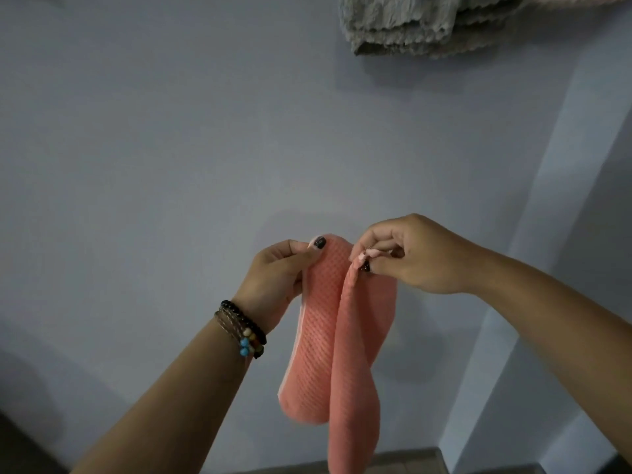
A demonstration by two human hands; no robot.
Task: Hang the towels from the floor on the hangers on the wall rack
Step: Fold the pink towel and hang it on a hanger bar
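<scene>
Head view showed us partway through the job, as best we could judge. Our left hand (273, 278) pinched the top edge of a pink towel (328, 354) between thumb and fingers, and our right hand (410, 258) pinched a neighbouring corner of the same edge, the two hands near each other. The towel was off the floor, held up in front of a pale blue wall (154, 148), and it drooped from our grip in two long folds.

At the top of the frame a grey towel (400, 25) already hung against the wall, with what looked like a second, paler cloth just beside it at the right corner. We took that as at least one towel done. We could not see the rack or any hanger, since they lay above the frame.

What remained, we judged, was to open out the pink towel, lift it and drape it over a free hanger. Whether more towels waited on the floor (403, 461) we could not tell; only a narrow strip of it showed.
</scene>
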